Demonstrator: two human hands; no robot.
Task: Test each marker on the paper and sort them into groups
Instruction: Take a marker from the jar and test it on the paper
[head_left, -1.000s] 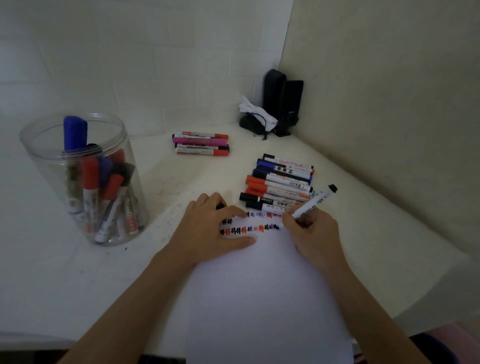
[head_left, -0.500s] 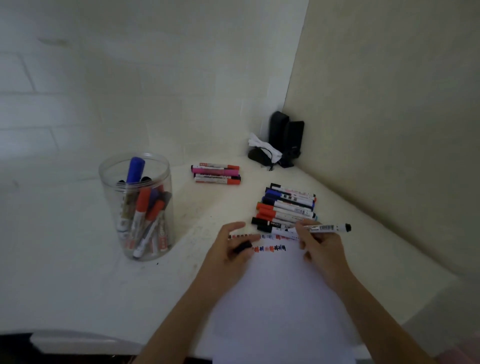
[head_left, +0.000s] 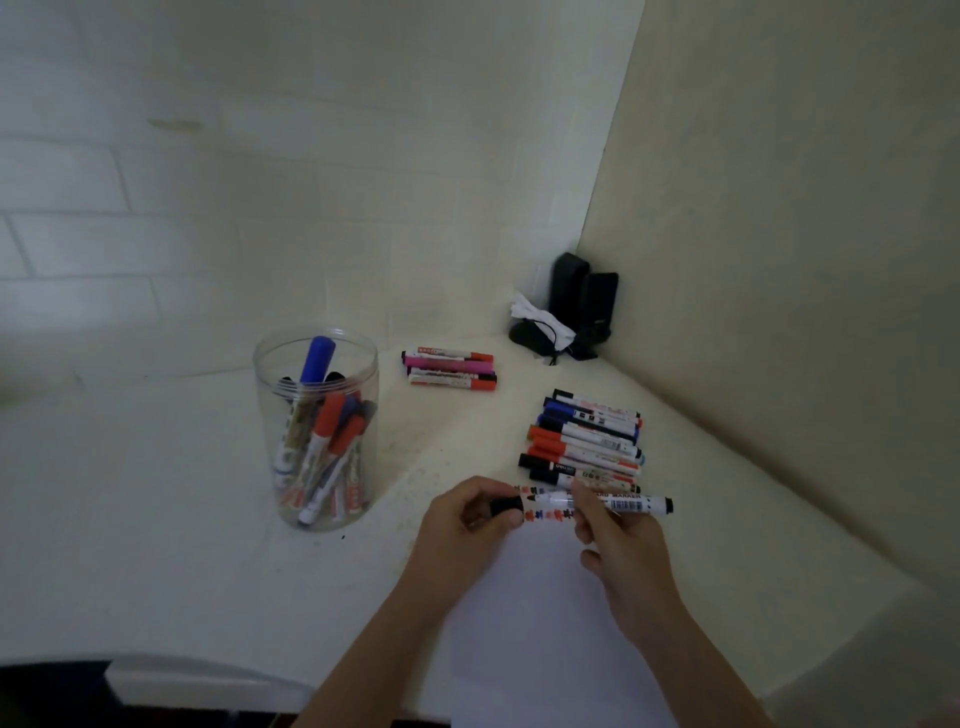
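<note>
My right hand (head_left: 618, 540) grips a white marker (head_left: 631, 504) with a black end, held level above the paper (head_left: 540, 623), tip pointing left. My left hand (head_left: 462, 525) pinches its black cap (head_left: 506, 505) just left of the tip, a small gap between them. Rows of red, blue and black test marks (head_left: 545, 515) run along the paper's far edge. Beyond them lies a sorted row of several markers (head_left: 584, 441). Another small group of red and pink markers (head_left: 449, 368) lies further back.
A clear plastic jar (head_left: 317, 431) holding several markers stands at the left. Black objects and a crumpled white tissue (head_left: 566, 312) sit in the far corner. A wall runs close along the right side of the white table (head_left: 156, 493).
My right hand lifted the marker off the paper and turned it level. My left hand left the paper and brought the black cap up to the tip. The view tilted upward.
</note>
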